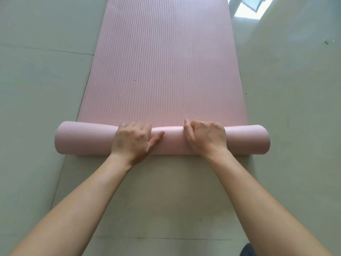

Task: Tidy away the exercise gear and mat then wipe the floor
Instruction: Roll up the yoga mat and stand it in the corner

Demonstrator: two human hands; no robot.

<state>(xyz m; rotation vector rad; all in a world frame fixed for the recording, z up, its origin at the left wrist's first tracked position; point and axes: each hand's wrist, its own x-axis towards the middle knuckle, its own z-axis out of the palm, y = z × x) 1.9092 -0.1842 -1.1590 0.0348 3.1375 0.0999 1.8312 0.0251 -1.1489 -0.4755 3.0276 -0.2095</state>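
A pink ribbed exercise mat [166, 61] lies flat on the floor and stretches away from me. Its near end is wound into a roll [83, 139] that lies crosswise in front of me. My left hand [132, 141] lies over the roll left of its middle, fingers curled over the far side, thumb laid along the top. My right hand [204, 137] grips the roll right of its middle, its fingers curled over the top edge where the roll meets the flat part.
Pale tiled floor [36, 89] surrounds the mat on both sides and in front of me. A bright window reflection [247, 6] shines on the floor at the top right. A small dark speck [326, 42] lies on the floor at the right.
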